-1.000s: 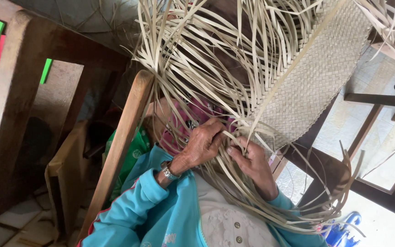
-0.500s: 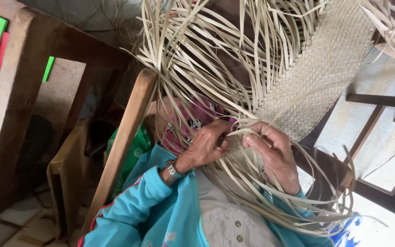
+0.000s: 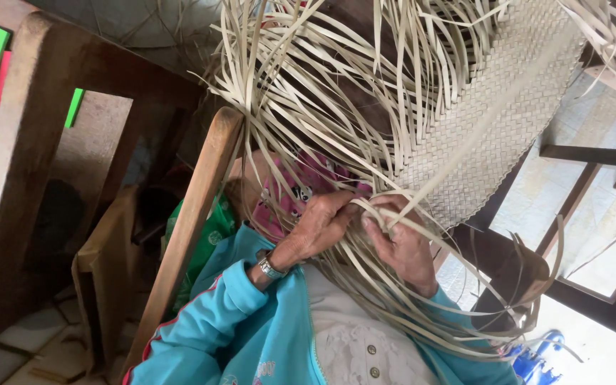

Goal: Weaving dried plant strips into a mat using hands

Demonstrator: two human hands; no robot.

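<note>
Both hands work at the woven mat's (image 3: 493, 114) edge; left hand (image 3: 322, 228) and right hand (image 3: 404, 246) pinching loose palm strips (image 3: 308, 107); a long band's plaited, plenty of strands hang unwoven.

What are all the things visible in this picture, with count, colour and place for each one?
woven mat: one, pale straw, upper right, finished strip running diagonally.
loose strips: many, pale straw, fanning from the mat edge across the top and down over the hands.
wooden chair frame: one, brown, left side.
wooden rail: one, light brown, slanting through the centre left.
floor tiles: many, light grey, right side.
wristwatch: one, silver, on the left wrist.
jacket sleeve: one, turquoise, bottom centre.
left hand: one, centre, pinching strips.
right hand: one, centre, fingers among strips at the mat edge.
</note>
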